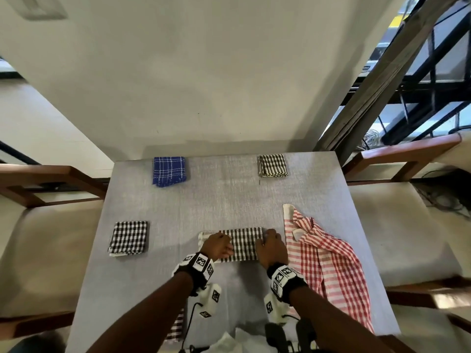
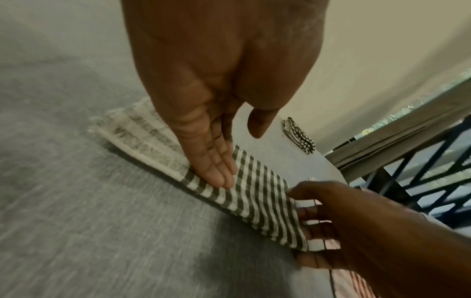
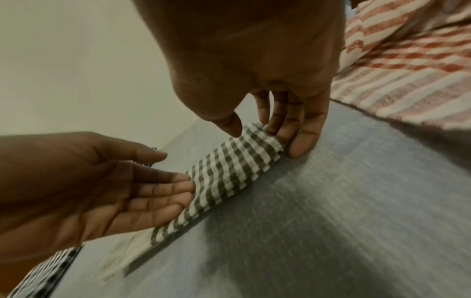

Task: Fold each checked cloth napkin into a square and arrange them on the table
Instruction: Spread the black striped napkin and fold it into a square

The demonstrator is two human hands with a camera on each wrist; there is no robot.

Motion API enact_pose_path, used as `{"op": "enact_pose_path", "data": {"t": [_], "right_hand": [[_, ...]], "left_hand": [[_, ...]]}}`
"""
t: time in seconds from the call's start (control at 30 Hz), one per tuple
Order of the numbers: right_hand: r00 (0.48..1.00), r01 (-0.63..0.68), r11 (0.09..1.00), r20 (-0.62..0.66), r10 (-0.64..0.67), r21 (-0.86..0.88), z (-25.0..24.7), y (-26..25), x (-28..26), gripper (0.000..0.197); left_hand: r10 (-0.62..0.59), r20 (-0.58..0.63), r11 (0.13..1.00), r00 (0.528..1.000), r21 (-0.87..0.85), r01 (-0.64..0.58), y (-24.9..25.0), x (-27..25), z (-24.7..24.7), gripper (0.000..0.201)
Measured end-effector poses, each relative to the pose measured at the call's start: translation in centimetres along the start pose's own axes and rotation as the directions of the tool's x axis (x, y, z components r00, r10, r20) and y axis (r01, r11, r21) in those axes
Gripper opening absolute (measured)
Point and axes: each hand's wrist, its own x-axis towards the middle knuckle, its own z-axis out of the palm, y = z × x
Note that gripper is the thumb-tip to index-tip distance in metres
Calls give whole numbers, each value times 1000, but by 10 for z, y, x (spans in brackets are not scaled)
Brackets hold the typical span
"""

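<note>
Lying as a folded strip near the front of the grey table [image 1: 229,194], the grey-checked napkin [image 1: 243,244] sits between both hands. The left hand [image 1: 216,247] presses straight, close-together fingers [image 2: 216,173] flat on its middle. The right hand [image 1: 271,247] meets the strip's right end with straight fingers [image 3: 300,139], thumb lifted above the cloth, beside the unfolded red-checked napkin [image 1: 331,266].

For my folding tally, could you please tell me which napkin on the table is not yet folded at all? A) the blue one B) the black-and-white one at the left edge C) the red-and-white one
C: the red-and-white napkin lies spread and rumpled on the table to the right of the hands.
</note>
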Motion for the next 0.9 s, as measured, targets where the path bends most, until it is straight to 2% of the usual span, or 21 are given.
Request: {"op": "enact_pose_path", "data": {"t": [0.1,0.27,0.37,0.43,0.5,0.57,0.7,0.83,0.9], "right_hand": [[994,-108,991,23,107,84,0,-9,-1,39],[981,-196,972,19,195,132,6,-19,-7,46],[967,-254,951,32,252,175,5,-24,-7,47],[963,-268,946,62,261,185,6,-24,-4,48],[964,-263,948,69,255,177,7,-22,-1,47],[961,-277,943,52,272,183,6,-24,-2,45],[963,-267,925,54,263,270,2,-25,-6,33],[950,-303,799,99,297,519,-3,-25,-3,35],[952,-290,785,81,296,547,-6,-28,-1,37]], "left_hand": [[-5,-56,999,998,-39,2,-3,6,11,12],[112,-134,993,985,36,-108,-5,2,22,10],[168,-115,936,979,329,-122,-8,8,26,24],[169,-135,900,976,424,-97,-10,11,28,29],[213,-118,857,970,499,-128,-11,12,29,27],[239,-162,870,957,473,-137,-11,12,31,25],[222,-156,866,963,486,-121,-8,9,34,24],[245,-161,832,956,541,-122,-8,10,34,24],[252,-166,828,953,547,-123,-9,9,34,28]]}}
